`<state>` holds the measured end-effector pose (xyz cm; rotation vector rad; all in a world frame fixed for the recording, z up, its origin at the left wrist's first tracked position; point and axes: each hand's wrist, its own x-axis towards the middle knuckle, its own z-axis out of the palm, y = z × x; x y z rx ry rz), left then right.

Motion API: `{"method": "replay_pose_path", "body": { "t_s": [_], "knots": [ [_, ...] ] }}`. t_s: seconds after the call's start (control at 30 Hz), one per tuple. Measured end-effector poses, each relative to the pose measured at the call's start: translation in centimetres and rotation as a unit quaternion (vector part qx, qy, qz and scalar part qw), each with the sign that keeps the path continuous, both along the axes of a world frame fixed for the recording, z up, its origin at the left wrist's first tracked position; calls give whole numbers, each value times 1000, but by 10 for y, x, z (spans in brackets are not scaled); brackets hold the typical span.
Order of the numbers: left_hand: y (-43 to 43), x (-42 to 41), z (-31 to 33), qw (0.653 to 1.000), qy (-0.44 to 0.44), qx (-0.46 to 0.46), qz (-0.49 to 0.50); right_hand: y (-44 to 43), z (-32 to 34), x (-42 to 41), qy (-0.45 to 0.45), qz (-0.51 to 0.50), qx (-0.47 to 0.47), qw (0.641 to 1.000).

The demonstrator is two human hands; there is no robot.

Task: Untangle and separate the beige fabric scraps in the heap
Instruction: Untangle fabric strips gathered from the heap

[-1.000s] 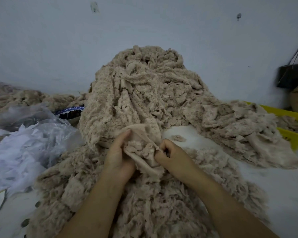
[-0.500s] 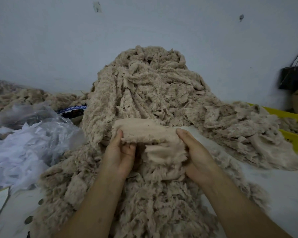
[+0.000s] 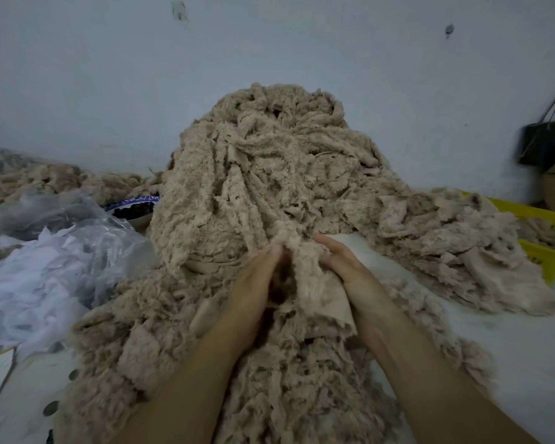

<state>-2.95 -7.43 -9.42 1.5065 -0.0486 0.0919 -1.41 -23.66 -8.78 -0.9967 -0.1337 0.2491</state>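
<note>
L hand (image 3: 253,291) & R hand (image 3: 350,272) fingers (image 3: 328,245) grip beige scrap (image 3: 313,283) by heap (image 3: 269,174); white surface (image 3: 510,347), pale wall (image 3: 77,75).

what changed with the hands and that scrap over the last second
The left hand and right hand had pulled the beige scrap out wide; now they have come back together, bunching it between them, and both still hold it. The heap, plastic bag and yellow crate stayed put.

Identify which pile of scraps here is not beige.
The white pile at far left, by clear plastic; the tall central heap and the others are beige.
</note>
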Motion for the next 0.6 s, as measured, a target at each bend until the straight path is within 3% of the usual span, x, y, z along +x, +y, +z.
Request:
{"method": "replay_pose_path", "body": {
  "t_s": [0.07,0.17,0.27,0.43,0.6],
  "knots": [
    [-5,-5,-1,996,-42,58,-55,6,-2,0,0,-11,-6,1000],
    [-8,-2,-6,997,-22,67,-23,13,-3,1,-12,-23,-40,999],
    [-6,2,-7,997,34,-46,47,17,-7,1,-35,-31,-82,996],
    [7,7,-5,962,71,-257,59,17,-12,0,-32,-20,-124,992],
    [19,9,-9,943,89,-320,-5,18,-18,0,-34,0,-176,984]
  ]
}}
